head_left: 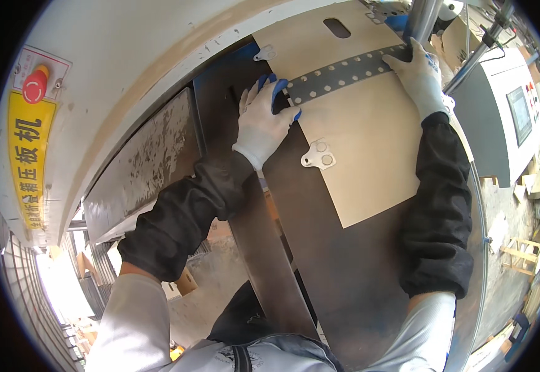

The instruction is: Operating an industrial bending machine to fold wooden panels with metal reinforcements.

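A dark grey strip (pixel 335 78) with rows of round pale spots lies across a flat tan board (pixel 360 130). My left hand (pixel 262 121), in a white glove with blue fingertips, grips the strip's left end, thumb on the near side and fingers on the far side. At the strip's right end, my right hand (pixel 423 80) has its thumb against the strip; its other fingers are partly hidden. The board has an oval slot (pixel 337 28) near its far end. White metal tabs with round discs (pixel 318 155) sit along its edges.
The board rests on a dark metal table (pixel 344 273). A pale machine body with a red stop button (pixel 34 85) curves along the left. To the right stand a metal post (pixel 423 22), a grey control cabinet with a screen (pixel 519 115) and a small wooden stool (pixel 522 255).
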Demonstrator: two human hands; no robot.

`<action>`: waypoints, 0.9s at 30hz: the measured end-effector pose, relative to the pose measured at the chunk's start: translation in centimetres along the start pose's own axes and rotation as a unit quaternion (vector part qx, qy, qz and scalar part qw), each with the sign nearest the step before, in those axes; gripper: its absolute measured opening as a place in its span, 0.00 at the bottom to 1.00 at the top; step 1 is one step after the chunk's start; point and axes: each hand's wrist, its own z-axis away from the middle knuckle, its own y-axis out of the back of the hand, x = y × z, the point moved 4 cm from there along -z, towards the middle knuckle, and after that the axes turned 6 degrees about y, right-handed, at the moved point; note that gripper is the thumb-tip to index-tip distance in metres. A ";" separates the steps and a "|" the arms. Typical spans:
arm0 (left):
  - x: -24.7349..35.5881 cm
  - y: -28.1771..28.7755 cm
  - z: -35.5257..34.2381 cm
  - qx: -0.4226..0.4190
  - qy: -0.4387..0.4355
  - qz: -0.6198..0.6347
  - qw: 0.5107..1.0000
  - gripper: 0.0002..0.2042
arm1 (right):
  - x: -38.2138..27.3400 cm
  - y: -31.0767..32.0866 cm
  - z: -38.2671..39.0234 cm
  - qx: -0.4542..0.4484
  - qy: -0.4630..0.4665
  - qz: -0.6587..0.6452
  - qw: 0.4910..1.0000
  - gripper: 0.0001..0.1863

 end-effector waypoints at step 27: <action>0.3 0.2 -0.2 0.004 -0.029 0.015 0.999 0.27 | -0.4 0.5 0.6 0.000 0.004 -0.042 0.999 0.42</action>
